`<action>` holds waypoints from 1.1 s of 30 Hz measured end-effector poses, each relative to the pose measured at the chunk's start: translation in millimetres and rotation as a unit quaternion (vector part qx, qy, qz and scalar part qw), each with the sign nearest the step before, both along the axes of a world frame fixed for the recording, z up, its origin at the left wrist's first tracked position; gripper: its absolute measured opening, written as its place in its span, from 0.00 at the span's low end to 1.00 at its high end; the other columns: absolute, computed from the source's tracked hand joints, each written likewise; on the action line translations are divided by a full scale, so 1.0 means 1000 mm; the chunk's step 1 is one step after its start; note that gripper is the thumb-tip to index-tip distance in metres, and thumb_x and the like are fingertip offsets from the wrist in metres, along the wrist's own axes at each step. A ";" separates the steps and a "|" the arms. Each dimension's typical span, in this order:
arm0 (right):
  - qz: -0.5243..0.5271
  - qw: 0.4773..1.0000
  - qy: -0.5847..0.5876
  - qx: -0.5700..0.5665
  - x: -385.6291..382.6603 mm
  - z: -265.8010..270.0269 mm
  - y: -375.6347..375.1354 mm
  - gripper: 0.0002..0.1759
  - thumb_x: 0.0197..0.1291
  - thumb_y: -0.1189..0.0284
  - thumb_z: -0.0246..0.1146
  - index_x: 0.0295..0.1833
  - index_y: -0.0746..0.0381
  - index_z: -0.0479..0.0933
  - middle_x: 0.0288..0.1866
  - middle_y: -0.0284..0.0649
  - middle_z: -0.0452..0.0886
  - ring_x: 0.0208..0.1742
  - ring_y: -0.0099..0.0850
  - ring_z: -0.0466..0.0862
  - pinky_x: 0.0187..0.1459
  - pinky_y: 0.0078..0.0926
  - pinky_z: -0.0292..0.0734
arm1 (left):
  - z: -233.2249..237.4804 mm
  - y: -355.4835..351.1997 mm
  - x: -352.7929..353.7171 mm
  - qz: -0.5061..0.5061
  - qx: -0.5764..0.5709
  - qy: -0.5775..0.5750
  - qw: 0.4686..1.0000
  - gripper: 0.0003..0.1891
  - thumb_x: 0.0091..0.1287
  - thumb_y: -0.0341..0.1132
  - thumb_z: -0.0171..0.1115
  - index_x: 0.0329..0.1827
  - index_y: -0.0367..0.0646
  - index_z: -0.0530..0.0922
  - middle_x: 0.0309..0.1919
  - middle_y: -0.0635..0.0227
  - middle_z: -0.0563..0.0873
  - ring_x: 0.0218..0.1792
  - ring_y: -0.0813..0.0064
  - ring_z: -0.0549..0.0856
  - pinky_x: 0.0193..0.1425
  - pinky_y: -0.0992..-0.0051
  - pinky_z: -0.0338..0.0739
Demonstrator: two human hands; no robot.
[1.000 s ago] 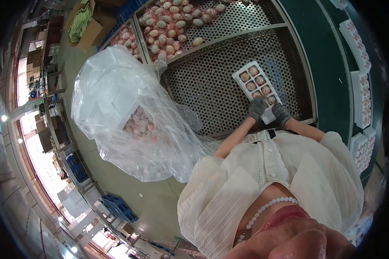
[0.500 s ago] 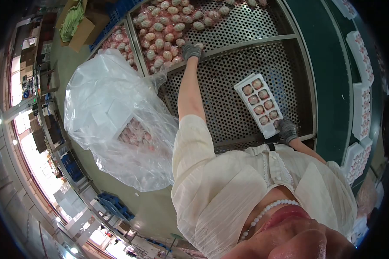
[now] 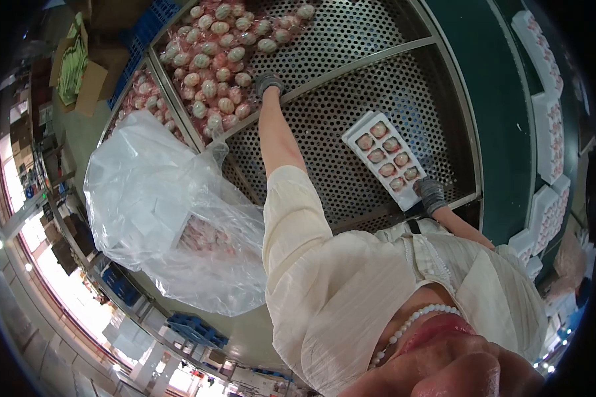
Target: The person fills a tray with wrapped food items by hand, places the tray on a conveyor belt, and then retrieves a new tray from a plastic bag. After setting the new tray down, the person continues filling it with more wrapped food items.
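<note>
My left hand (image 3: pixel 269 83), in a grey glove, is at the metal divider rail (image 3: pixel 351 68), beside a heap of round, pale, pink-wrapped pieces (image 3: pixel 208 88). Its fingers are hidden, so what it holds, if anything, cannot be seen. My right hand (image 3: pixel 432 194), also gloved, grips the near end of a white tray (image 3: pixel 359 137). The tray lies tilted over the perforated metal surface (image 3: pixel 324 142), with several wrapped pieces in its compartments. A second white edge shows along its left side.
A large clear plastic bag (image 3: pixel 146 198) stands left of the metal table. Beyond the table's right edge runs a green belt (image 3: pixel 503 126), with filled white trays (image 3: pixel 546 139) farther right. A cardboard box (image 3: pixel 91 89) holds green material at the upper left.
The camera view has shifted, moving the table and tray left in the picture. The pale piece seen beside my left fingers earlier no longer shows there. My right hand stays on the tray.
</note>
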State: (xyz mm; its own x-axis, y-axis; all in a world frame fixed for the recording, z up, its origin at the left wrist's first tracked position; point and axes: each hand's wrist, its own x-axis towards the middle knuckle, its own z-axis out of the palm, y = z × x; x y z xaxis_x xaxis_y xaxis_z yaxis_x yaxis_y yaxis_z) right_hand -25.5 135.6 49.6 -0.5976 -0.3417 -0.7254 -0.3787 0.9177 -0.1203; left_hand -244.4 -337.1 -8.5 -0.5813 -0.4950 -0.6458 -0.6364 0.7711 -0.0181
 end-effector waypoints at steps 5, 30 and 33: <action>-0.021 0.999 0.008 -0.048 0.002 -0.009 0.004 0.09 0.46 0.67 0.50 0.28 0.54 0.76 0.27 0.41 0.77 0.30 0.35 0.78 0.31 0.33 0.73 | 0.011 0.008 0.009 0.238 0.261 0.455 0.817 0.16 0.55 0.39 0.51 0.44 0.40 0.68 0.44 0.60 0.72 0.42 0.67 0.73 0.45 0.73 0.70; -0.241 0.903 -0.117 -0.335 0.042 0.051 0.007 0.27 0.44 0.59 0.61 0.48 0.63 0.68 0.38 0.43 0.76 0.37 0.30 0.76 0.41 0.24 0.69 | 0.058 0.339 0.345 0.148 0.572 0.276 0.758 0.16 0.52 0.33 0.57 0.43 0.35 0.70 0.33 0.64 0.77 0.34 0.74 0.75 0.41 0.77 0.70; -0.322 0.876 -0.097 -0.345 0.045 0.030 0.017 0.27 0.43 0.61 0.62 0.47 0.64 0.68 0.39 0.44 0.75 0.37 0.31 0.75 0.41 0.25 0.69 | 0.056 0.342 0.338 0.144 0.539 0.242 0.794 0.14 0.53 0.29 0.55 0.43 0.34 0.70 0.39 0.61 0.76 0.37 0.74 0.76 0.41 0.76 0.71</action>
